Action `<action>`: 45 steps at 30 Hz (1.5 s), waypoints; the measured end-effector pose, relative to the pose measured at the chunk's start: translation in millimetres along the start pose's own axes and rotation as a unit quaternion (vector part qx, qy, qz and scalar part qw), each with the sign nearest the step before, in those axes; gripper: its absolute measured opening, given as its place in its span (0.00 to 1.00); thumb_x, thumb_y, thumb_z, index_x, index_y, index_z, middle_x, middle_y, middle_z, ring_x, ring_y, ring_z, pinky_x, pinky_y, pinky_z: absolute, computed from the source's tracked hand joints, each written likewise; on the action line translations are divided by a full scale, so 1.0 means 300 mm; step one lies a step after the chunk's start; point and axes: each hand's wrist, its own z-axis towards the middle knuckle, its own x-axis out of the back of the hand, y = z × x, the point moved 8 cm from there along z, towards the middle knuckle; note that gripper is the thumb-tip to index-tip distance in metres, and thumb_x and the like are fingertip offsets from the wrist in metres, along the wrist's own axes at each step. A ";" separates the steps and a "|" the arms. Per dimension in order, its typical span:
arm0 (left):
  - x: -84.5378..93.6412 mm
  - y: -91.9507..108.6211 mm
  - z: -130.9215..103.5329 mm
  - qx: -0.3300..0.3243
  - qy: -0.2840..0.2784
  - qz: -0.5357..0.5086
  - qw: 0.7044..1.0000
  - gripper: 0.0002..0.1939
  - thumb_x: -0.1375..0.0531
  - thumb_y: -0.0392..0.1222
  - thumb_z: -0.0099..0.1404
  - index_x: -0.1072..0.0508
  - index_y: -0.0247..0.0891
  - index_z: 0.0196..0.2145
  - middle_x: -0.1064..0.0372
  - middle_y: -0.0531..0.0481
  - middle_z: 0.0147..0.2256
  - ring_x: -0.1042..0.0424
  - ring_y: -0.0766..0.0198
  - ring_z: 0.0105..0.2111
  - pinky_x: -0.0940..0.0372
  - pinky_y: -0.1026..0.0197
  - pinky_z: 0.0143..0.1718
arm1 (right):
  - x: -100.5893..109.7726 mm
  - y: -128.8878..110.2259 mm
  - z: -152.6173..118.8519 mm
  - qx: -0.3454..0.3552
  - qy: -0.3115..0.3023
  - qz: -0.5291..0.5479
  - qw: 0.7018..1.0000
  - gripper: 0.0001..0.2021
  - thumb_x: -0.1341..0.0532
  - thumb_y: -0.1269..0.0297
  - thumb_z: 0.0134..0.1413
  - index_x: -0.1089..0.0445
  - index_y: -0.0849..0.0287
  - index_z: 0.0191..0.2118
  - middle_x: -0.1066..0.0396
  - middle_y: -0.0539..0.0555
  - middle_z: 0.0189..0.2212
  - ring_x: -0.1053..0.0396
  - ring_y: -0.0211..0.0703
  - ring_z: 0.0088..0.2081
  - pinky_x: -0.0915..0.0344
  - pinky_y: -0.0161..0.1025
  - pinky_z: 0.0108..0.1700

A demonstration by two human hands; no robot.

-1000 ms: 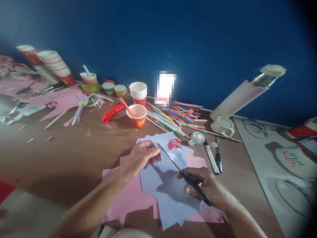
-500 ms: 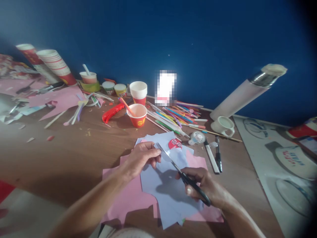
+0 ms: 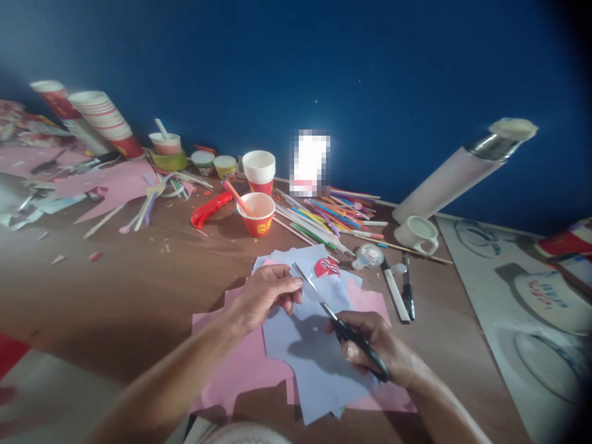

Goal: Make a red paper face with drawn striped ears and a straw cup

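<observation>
My right hand (image 3: 374, 339) is closed around the black handles of a pair of scissors (image 3: 348, 334). Their blades point up and left, close by the fingertips of my left hand (image 3: 272, 293). Thumb and forefinger of that hand pinch a small piece of pale paper, mostly hidden by the fingers and blades. Below both hands lie bluish-white paper sheets (image 3: 282, 342) on top of pink paper (image 3: 222, 376). A red cut-out with black-and-white marks (image 3: 327, 267) rests at the upper part of the sheets.
Behind the papers stand a red paper cup (image 3: 256, 219) and a cup stack (image 3: 259, 169). Coloured straws (image 3: 324, 216) lie in a heap. To the right are a tape roll (image 3: 367, 256), a black pen (image 3: 407, 290), a white mug (image 3: 416, 234) and a leaning flask (image 3: 444, 179).
The scissors have shifted slightly up and left, and their blade tips now stand just above my left fingertips. My left hand stays almost where it was.
</observation>
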 end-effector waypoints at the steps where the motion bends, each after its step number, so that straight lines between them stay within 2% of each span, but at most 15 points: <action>1: -0.001 -0.004 0.000 0.003 -0.001 -0.001 1.000 0.10 0.37 0.42 0.51 0.33 0.34 0.21 0.31 0.53 0.18 0.38 0.73 0.15 0.40 0.68 0.19 | -0.001 0.000 0.002 0.001 0.001 0.001 1.000 0.28 0.36 0.42 0.42 0.30 0.65 0.38 0.41 0.46 0.19 0.45 0.30 0.17 0.49 0.28 0.17; 9: 0.001 -0.012 0.006 0.001 0.002 -0.001 1.000 0.10 0.37 0.42 0.51 0.33 0.34 0.21 0.32 0.53 0.18 0.38 0.73 0.15 0.40 0.69 0.18 | -0.021 0.003 0.006 -0.009 0.020 0.020 1.000 0.25 0.35 0.43 0.42 0.32 0.64 0.35 0.45 0.43 0.14 0.48 0.29 0.14 0.51 0.28 0.16; 19: 0.005 -0.015 0.008 0.002 0.003 -0.007 1.000 0.10 0.37 0.42 0.51 0.33 0.34 0.22 0.33 0.54 0.18 0.39 0.73 0.14 0.40 0.69 0.18 | -0.017 0.007 0.008 -0.015 0.052 0.014 0.998 0.24 0.35 0.44 0.42 0.31 0.63 0.34 0.45 0.42 0.12 0.50 0.29 0.13 0.53 0.28 0.14; 22: 0.005 -0.014 0.008 -0.007 0.010 -0.003 1.000 0.11 0.37 0.42 0.52 0.34 0.35 0.21 0.32 0.54 0.18 0.39 0.73 0.14 0.39 0.68 0.18 | 0.002 0.009 0.007 -0.007 0.071 0.013 0.997 0.24 0.35 0.45 0.43 0.31 0.64 0.35 0.45 0.42 0.12 0.50 0.29 0.13 0.53 0.28 0.15; 26: 0.002 -0.001 0.003 -0.028 0.020 0.004 0.999 0.11 0.38 0.41 0.54 0.36 0.36 0.21 0.32 0.54 0.19 0.39 0.73 0.15 0.39 0.68 0.19 | 0.055 0.016 0.008 -0.002 0.127 0.002 0.992 0.23 0.36 0.46 0.45 0.32 0.64 0.36 0.44 0.42 0.11 0.48 0.30 0.13 0.51 0.29 0.16; 30: 0.008 0.016 -0.006 -0.056 0.041 0.009 0.998 0.10 0.39 0.41 0.55 0.35 0.36 0.22 0.32 0.54 0.20 0.39 0.73 0.16 0.40 0.68 0.19 | 0.092 0.028 0.006 -0.014 0.180 -0.040 0.983 0.21 0.37 0.50 0.47 0.34 0.61 0.41 0.42 0.42 0.15 0.44 0.32 0.16 0.46 0.31 0.18; 33: 0.017 0.025 -0.010 -0.074 0.063 0.006 0.995 0.10 0.39 0.42 0.55 0.34 0.35 0.22 0.34 0.55 0.20 0.41 0.74 0.16 0.40 0.68 0.20 | 0.108 0.004 -0.001 -0.001 0.215 -0.178 0.960 0.17 0.39 0.55 0.51 0.35 0.58 0.44 0.41 0.42 0.17 0.42 0.35 0.19 0.45 0.32 0.22; 37: 0.028 0.037 -0.017 -0.090 0.093 -0.008 0.991 0.11 0.38 0.43 0.54 0.34 0.35 0.22 0.36 0.56 0.19 0.43 0.75 0.15 0.41 0.68 0.20 | 0.123 -0.032 -0.016 0.012 0.253 -0.347 0.903 0.15 0.43 0.63 0.52 0.34 0.55 0.46 0.32 0.46 0.22 0.34 0.40 0.24 0.40 0.35 0.27; 41: 0.032 0.047 -0.024 -0.096 0.110 -0.021 0.989 0.10 0.38 0.42 0.55 0.34 0.35 0.22 0.36 0.57 0.19 0.43 0.75 0.16 0.42 0.68 0.20 | 0.149 -0.049 -0.040 0.011 0.270 -0.410 0.871 0.16 0.44 0.65 0.52 0.32 0.52 0.48 0.25 0.52 0.34 0.27 0.45 0.36 0.35 0.38 0.36; 45: 0.032 0.048 -0.028 -0.097 0.113 -0.034 0.988 0.10 0.38 0.41 0.54 0.35 0.35 0.23 0.36 0.57 0.20 0.43 0.75 0.16 0.43 0.68 0.20 | 0.187 -0.074 -0.071 0.013 0.286 -0.450 0.846 0.17 0.44 0.66 0.53 0.32 0.50 0.49 0.23 0.52 0.37 0.25 0.47 0.38 0.33 0.38 0.35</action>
